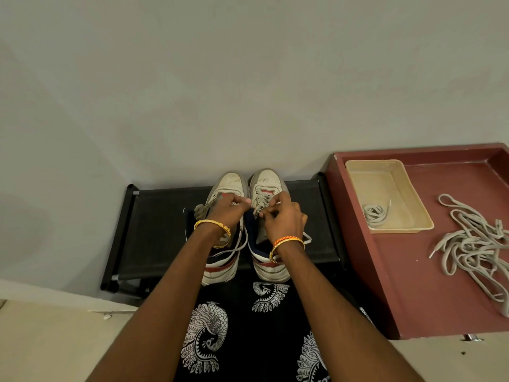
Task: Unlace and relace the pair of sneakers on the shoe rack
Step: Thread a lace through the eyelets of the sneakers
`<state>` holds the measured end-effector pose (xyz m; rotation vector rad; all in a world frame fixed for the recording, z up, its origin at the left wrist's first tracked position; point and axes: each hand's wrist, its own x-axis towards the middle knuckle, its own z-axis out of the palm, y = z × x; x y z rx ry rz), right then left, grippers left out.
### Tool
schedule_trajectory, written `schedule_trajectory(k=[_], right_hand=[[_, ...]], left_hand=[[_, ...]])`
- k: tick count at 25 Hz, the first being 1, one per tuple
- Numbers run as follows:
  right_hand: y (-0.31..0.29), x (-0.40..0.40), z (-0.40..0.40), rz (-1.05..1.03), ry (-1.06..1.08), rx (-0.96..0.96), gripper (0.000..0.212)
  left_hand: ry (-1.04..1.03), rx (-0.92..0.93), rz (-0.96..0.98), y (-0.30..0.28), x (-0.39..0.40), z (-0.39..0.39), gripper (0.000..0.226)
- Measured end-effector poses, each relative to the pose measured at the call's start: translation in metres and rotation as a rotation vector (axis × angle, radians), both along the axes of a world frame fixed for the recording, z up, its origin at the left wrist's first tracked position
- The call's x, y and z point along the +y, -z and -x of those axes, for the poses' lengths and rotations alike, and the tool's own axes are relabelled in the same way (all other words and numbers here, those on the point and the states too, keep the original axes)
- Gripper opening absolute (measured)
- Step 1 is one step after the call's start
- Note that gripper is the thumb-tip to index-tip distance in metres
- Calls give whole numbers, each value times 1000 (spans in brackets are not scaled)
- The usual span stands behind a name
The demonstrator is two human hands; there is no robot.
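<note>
Two white sneakers stand side by side, toes toward the wall, on a black shoe rack (162, 216). The left sneaker (228, 186) has no lace in its front eyelets; a loose lace trails by its heel. The right sneaker (268, 180) carries a grey lace (261, 201) through its front eyelets. My left hand (228, 210) reaches across and pinches the lace near the right sneaker's tongue. My right hand (283, 219) pinches the same lace from the other side. My hands hide the sneakers' middle eyelets.
A maroon tray-like table (407, 293) stands to the right. On it sits a beige plastic tray (413, 188) holding a coiled lace (374, 213), and a pile of several loose grey laces (473, 244). A grey wall runs close behind the rack.
</note>
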<state>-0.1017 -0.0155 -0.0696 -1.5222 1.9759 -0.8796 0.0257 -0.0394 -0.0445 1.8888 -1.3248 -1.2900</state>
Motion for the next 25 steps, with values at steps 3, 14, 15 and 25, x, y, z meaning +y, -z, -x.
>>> schedule_trajectory(k=[3, 14, 15, 25], right_hand=[[7, -4, -4, -16, 10, -4, 21], [-8, 12, 0, -10, -24, 87, 41], [-11, 17, 3, 27, -5, 128, 44], [-15, 37, 12, -198, 293, -12, 43]], left_hand=[[29, -70, -9, -2, -14, -4, 9], [165, -391, 125, -9, -29, -9, 26], [90, -443, 226, -18, -28, -12, 27], [-493, 110, 766, -159, -47, -31, 38]])
